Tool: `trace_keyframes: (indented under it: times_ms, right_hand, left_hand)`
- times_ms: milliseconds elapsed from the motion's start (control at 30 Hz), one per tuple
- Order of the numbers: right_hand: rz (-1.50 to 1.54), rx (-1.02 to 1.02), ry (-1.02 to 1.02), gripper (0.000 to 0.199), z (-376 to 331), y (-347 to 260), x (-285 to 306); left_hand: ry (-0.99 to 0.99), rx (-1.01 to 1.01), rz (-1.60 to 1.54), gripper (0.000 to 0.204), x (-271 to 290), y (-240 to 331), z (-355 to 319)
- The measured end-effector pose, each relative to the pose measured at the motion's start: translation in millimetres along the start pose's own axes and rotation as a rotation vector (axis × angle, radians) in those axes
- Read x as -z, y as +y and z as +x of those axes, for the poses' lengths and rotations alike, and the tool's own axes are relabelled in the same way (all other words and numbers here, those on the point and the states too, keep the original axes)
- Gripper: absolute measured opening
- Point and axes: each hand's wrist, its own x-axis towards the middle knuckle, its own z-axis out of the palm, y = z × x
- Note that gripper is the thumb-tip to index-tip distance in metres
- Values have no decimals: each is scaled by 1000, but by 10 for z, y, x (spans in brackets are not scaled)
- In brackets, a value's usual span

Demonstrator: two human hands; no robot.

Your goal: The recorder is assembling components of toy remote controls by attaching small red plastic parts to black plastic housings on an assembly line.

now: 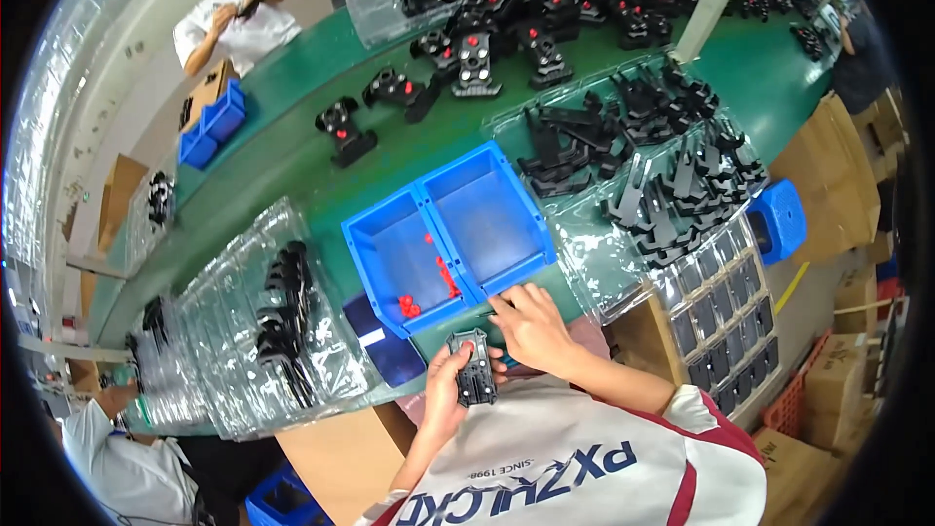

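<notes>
My left hand [447, 383] is closed around a black plastic housing [478, 375], a roughly rectangular piece with small silvery spots. It is held just in front of the table edge, close to my body. My right hand [532, 326] is at the front wall of the blue two-part bin [470, 304], its fingers bent and drawn together; what they hold, if anything, is hidden. Small red parts [410, 307] lie in the bin's left compartment, while a bare blue floor shows in the right one.
Clear plastic trays with black parts [282, 321] lie left; more black brackets [672, 195] are piled right. Black assemblies with red pieces [474, 63] stand along the green table [292, 175]. A person [239, 15] works across it, another [107, 458] at lower left. Cardboard boxes [823, 180] stand right.
</notes>
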Motion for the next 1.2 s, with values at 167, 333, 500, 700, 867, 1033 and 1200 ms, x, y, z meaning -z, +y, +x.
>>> trace_keyframes:
  times_ms: [167, 333, 500, 700, 867, 1033, 1200]
  right_hand:
    - [-11, 53, 95, 34, 39, 25, -86]
    - [12, 148, 259, 29, 49, 93, -143]
    - [107, 143, 320, 15, 48, 59, -218]
    - [224, 182, 386, 14, -55, 124, -224]
    - [448, 87, 313, 9, -101, 107, -167]
    - [511, -4, 292, 10, -105, 109, -136]
    - [525, -62, 218, 11, -255, 13, -24]
  left_hand:
    - [4, -5, 30, 28, 38, -48, -38]
    - [-57, -25, 99, 26, 67, -37, -115]
    - [36, -85, -19, 26, 131, -99, -196]
    - [44, -197, -14, 26, 208, -94, -93]
    - [100, -404, 102, 22, 467, -97, 55]
    - [156, -494, 213, 21, 398, -134, 112]
    - [163, -503, 254, 21, 275, -95, -23]
